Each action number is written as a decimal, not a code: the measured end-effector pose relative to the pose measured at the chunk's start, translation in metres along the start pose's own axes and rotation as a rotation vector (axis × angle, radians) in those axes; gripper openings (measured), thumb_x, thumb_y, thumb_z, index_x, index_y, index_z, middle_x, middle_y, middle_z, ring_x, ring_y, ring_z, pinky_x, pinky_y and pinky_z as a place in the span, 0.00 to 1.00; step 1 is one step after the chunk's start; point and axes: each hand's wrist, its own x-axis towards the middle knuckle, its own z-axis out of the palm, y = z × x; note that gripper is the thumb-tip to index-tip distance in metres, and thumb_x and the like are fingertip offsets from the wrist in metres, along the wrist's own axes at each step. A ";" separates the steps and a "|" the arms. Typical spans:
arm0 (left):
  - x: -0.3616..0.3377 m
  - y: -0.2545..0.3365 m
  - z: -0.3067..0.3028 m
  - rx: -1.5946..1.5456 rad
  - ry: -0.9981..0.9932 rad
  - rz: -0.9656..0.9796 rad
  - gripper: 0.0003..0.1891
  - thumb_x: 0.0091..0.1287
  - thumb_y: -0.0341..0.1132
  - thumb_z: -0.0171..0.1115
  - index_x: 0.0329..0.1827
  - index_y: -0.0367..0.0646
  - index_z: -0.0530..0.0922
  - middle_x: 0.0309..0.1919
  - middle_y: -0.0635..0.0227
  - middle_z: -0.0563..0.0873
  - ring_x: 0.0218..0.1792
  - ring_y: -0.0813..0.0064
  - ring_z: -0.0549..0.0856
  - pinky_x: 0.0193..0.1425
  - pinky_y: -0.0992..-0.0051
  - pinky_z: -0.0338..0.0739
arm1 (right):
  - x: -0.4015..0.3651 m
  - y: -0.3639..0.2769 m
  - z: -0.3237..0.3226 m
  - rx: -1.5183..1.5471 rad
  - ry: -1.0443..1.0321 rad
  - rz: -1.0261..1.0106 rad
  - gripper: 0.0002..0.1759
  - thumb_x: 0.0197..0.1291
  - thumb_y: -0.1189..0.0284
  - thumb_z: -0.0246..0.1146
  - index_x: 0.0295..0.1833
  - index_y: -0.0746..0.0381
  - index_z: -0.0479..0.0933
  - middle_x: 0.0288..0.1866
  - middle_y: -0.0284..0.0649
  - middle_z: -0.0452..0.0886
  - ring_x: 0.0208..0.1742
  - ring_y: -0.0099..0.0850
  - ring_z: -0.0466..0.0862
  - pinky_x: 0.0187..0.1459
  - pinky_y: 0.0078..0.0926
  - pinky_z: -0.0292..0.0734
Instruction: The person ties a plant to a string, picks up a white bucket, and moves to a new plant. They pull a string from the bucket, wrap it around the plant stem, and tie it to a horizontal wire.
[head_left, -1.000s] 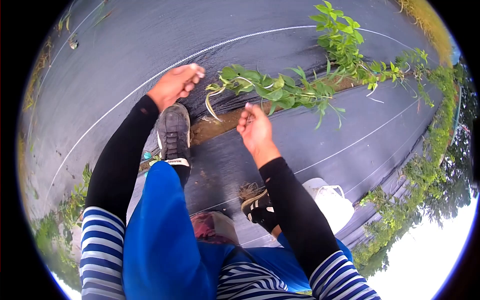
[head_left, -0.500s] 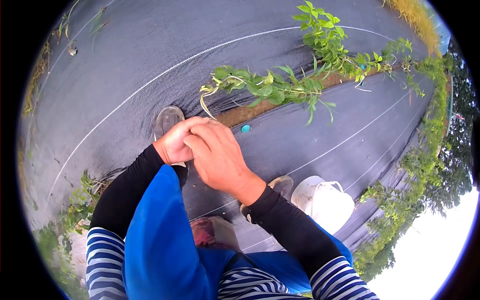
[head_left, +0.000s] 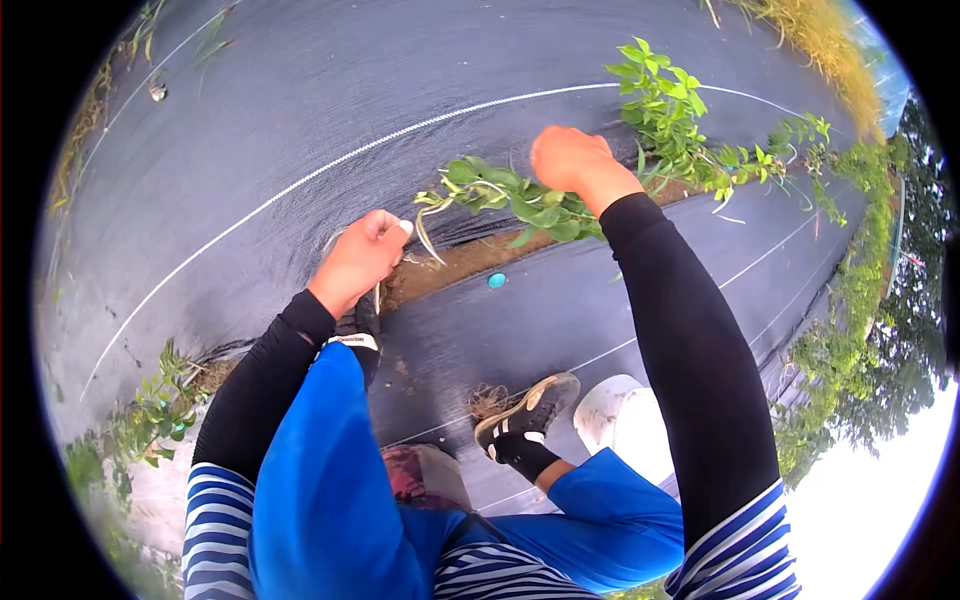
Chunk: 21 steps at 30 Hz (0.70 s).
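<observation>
My left hand [head_left: 355,262] is closed in a pinch above my shoe, near the strip of bare soil [head_left: 440,262]. A pale spot shows at its thumb tip, and I cannot make out what, if anything, it holds. My right hand [head_left: 578,165] is closed and slightly blurred, raised over a leafy green plant [head_left: 545,205] lying along the soil strip. Its fingers are turned away, so their contents are hidden. Pale, dry leaf strips [head_left: 430,235] hang from the plant's near end, just right of my left hand.
Black ground sheeting [head_left: 300,120] with white lines spreads on both sides of the soil. A taller leafy plant [head_left: 665,110] stands farther along. A teal disc [head_left: 496,281] lies by the soil edge. A white bucket [head_left: 605,410] stands beside my right shoe [head_left: 530,410].
My hands were together above the near end of the soil strip. Now they are apart: the right has moved up and right over the plant, the left stays near my shoe.
</observation>
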 end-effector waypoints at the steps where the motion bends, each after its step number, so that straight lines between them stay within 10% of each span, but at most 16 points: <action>1: 0.000 0.001 0.000 -0.006 0.012 -0.007 0.12 0.71 0.43 0.53 0.38 0.43 0.73 0.21 0.79 0.71 0.17 0.89 0.65 0.19 0.85 0.57 | 0.005 0.000 0.001 0.017 -0.064 0.029 0.14 0.52 0.73 0.55 0.43 0.65 0.81 0.47 0.52 0.81 0.51 0.51 0.79 0.50 0.41 0.74; 12: 0.016 0.001 0.009 -0.170 -0.163 -0.186 0.14 0.69 0.46 0.55 0.31 0.44 0.71 0.19 0.77 0.71 0.16 0.87 0.66 0.16 0.83 0.55 | 0.024 0.022 0.028 0.172 -0.177 -0.003 0.12 0.50 0.68 0.61 0.33 0.66 0.81 0.31 0.50 0.82 0.35 0.42 0.82 0.38 0.31 0.75; 15: 0.015 0.001 0.009 -0.164 -0.173 -0.194 0.13 0.70 0.46 0.54 0.34 0.47 0.72 0.21 0.79 0.71 0.17 0.88 0.66 0.17 0.84 0.56 | -0.001 0.020 0.021 0.389 -0.067 0.042 0.15 0.48 0.67 0.59 0.37 0.66 0.82 0.41 0.57 0.80 0.48 0.55 0.79 0.46 0.49 0.72; 21: 0.018 -0.005 0.011 -0.222 -0.170 -0.166 0.13 0.69 0.46 0.55 0.33 0.46 0.72 0.21 0.78 0.71 0.18 0.88 0.66 0.18 0.83 0.56 | -0.069 -0.014 -0.010 0.372 0.108 0.102 0.08 0.48 0.66 0.67 0.34 0.57 0.82 0.34 0.38 0.85 0.39 0.37 0.82 0.49 0.34 0.70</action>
